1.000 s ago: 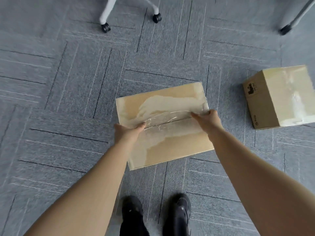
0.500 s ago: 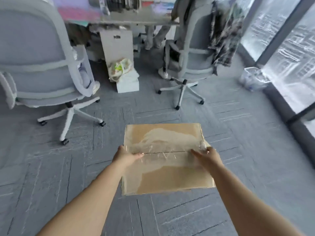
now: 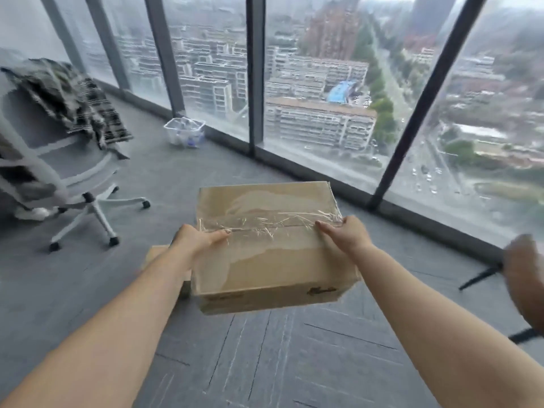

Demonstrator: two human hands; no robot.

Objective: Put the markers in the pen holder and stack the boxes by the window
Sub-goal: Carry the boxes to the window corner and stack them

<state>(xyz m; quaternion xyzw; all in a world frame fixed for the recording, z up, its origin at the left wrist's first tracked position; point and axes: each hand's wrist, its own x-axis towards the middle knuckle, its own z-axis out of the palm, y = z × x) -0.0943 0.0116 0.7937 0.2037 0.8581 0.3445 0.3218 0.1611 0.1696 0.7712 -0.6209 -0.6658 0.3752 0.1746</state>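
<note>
I hold a taped cardboard box (image 3: 270, 260) in front of me, above the grey carpet. My left hand (image 3: 197, 238) grips its left side and my right hand (image 3: 344, 232) grips its right side, thumbs on the top along the crinkled clear tape. Behind my left forearm a corner of a second cardboard box (image 3: 154, 254) shows on the floor, mostly hidden. The floor-to-ceiling window (image 3: 309, 98) runs across the back, a short way beyond the held box. No markers or pen holder are in view.
A white office chair (image 3: 73, 184) draped with a checked cloth stands at the left. A clear bin (image 3: 184, 132) sits by the window. At the right edge is a blurred dark chair part (image 3: 527, 278) with black legs.
The box has come up off the floor in both hands. The view has swung from the carpet, past the desks and chairs, to the window.
</note>
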